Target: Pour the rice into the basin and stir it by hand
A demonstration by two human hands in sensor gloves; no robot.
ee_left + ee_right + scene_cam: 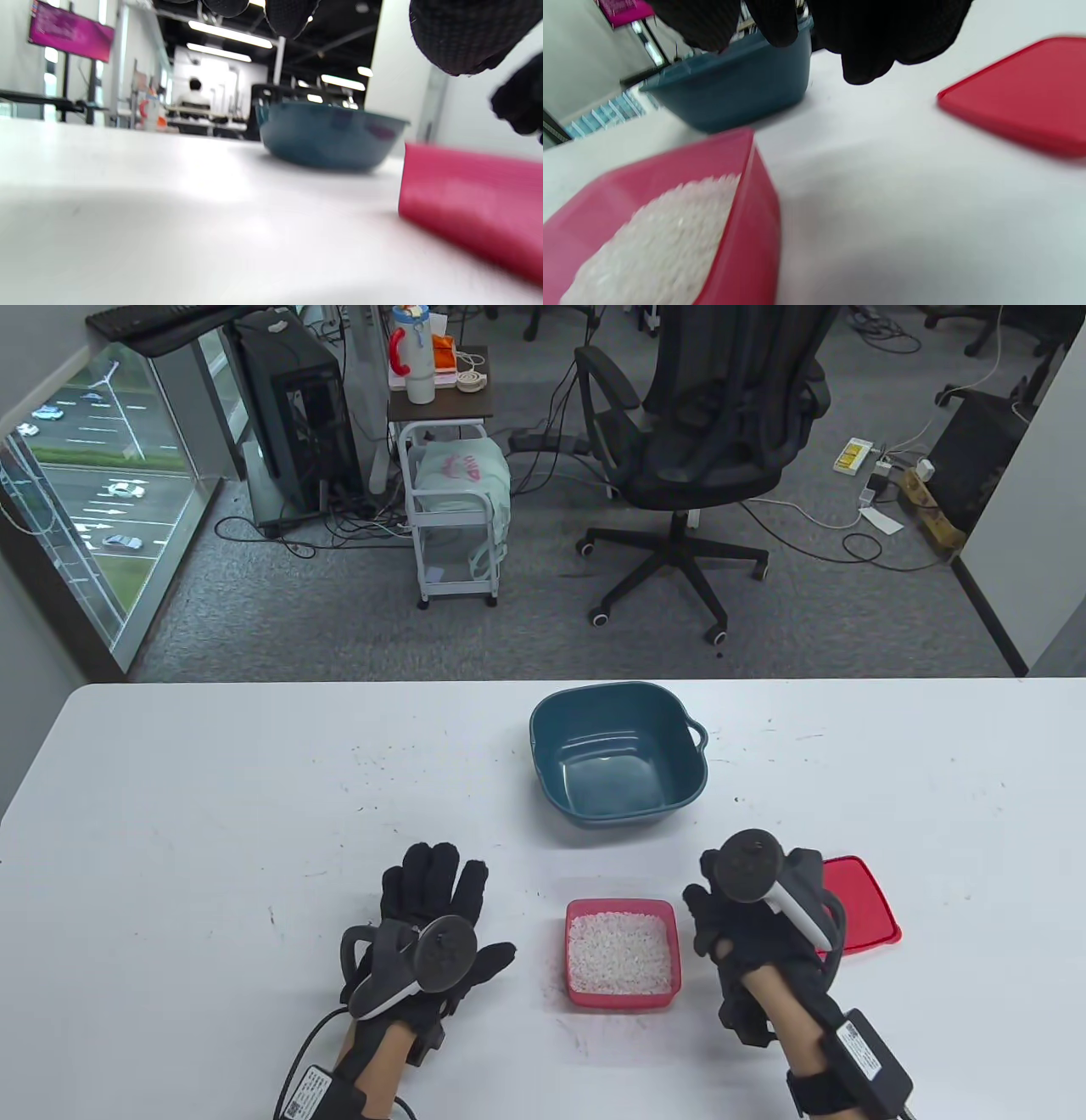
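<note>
On the white tabletop (212,780) a red container (622,997) of rice (618,954) sits between the two gloved hands, uncovered. Its red lid (861,912) lies flat to the right, partly under the right hand (747,916). The teal basin (617,752) stands farther back. The left hand (428,912) rests flat with fingers spread, its grip open; the right grip's fingers are loosely curled, holding nothing

Rice (618,954) in red box (579,991), teal basin (551,787) empty
</note>
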